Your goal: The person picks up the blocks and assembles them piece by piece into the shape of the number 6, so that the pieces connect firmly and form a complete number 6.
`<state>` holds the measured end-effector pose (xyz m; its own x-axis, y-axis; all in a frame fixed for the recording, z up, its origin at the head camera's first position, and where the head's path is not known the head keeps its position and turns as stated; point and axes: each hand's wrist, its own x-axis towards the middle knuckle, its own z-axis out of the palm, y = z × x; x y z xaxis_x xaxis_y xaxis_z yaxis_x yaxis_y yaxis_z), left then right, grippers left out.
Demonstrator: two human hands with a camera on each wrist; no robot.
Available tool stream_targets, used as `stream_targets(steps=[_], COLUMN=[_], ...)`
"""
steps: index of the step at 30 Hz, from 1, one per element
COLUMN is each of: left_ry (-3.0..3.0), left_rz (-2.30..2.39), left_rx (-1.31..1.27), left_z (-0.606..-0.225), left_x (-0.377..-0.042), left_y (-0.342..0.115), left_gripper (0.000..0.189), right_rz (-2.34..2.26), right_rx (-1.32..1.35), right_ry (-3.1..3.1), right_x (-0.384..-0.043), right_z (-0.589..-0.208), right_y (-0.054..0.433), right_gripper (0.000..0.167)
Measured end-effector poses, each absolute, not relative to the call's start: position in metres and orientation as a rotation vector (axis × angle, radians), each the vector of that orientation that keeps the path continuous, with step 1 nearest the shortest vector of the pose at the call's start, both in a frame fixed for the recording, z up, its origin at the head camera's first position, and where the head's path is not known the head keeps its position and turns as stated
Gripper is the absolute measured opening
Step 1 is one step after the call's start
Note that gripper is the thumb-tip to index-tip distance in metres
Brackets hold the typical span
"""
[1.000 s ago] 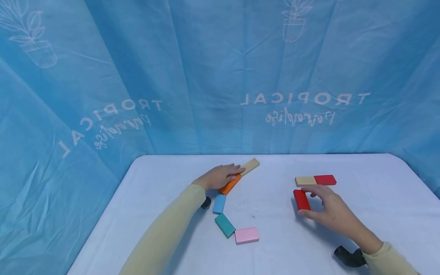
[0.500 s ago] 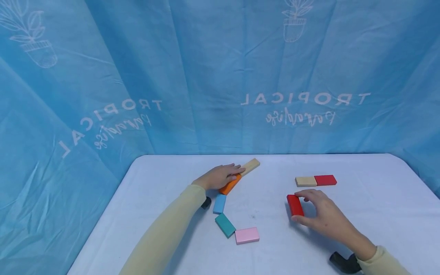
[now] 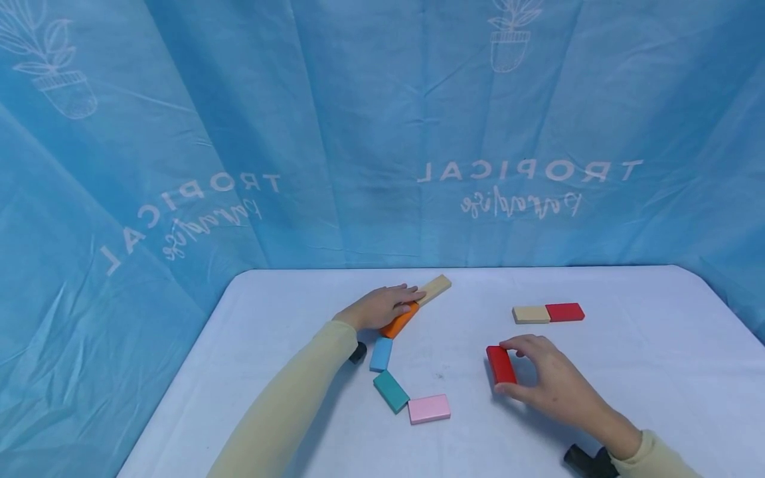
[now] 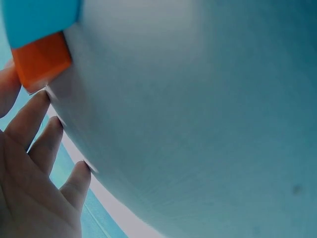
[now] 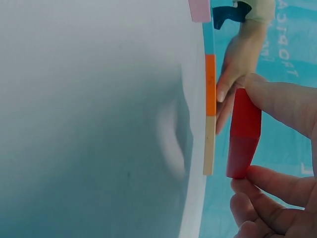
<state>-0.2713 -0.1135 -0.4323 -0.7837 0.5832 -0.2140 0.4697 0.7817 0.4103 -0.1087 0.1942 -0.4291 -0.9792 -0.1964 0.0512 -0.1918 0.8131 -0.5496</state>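
Before a blue curtain (image 3: 358, 126), softly creased and printed in white with potted plants and mirrored lettering, works at a white table (image 3: 478, 451) with rounded far corners and a faint dark spot near the middle. On the right, pinches a near red block (image 3: 501, 364) between thumb and fingertips of the right hand (image 3: 552, 380), nearer than a right wood block (image 3: 530, 315) and a far red block (image 3: 564, 312), both lying end to end. On the left, lays the left hand (image 3: 379, 307), fingers extended and slightly spread, over an orange block (image 3: 400, 322) and a left wood block (image 3: 437, 287), covering part of each. Toward the near side, in one curved row: blue block (image 3: 380, 354), teal block (image 3: 391, 392), pink block (image 3: 429, 409). Cannot tell whether holding the near red block on the table or just above. Near the wrists, black pieces (image 3: 592, 463), hard to recognise; at the near border, sleeves (image 3: 289, 398) cut off. In the left wrist view, blue block cut off too.
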Motion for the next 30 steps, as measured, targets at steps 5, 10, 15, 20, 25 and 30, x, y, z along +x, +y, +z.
stream_targets(steps=[5,10,15,20,25,30], left_ry=[2.643,2.645,2.644,2.641,2.645,2.647], left_rz=[0.478,0.482,0.482,0.475,0.467,0.469], left_rx=[0.808,0.806,0.806,0.826,0.865,0.85], left_z=[-0.434,-0.435,-0.435,-0.434,-0.435,-0.434], left_x=[-0.272,-0.272,-0.272,-0.272,-0.274,-0.273], left_y=[-0.113,-0.113,-0.113,-0.114,-0.115,-0.115], left_gripper=[0.048,0.048,0.048,0.048,0.048,0.048], right_rz=[-0.892,-0.877,-0.87,-0.848,-0.8,-0.729], right_rx=[-0.314,-0.352,-0.384,-0.341,-0.274,-0.273], right_ry=[2.986,3.017,3.028,3.006,2.968,2.973], right_x=[-0.106,-0.102,-0.099,-0.098,-0.097,-0.098], right_z=[-0.43,-0.433,-0.437,-0.435,-0.431,-0.43], right_y=[0.188,0.181,0.176,0.169,0.158,0.149], right_gripper=[0.078,0.074,0.072,0.073,0.076,0.075])
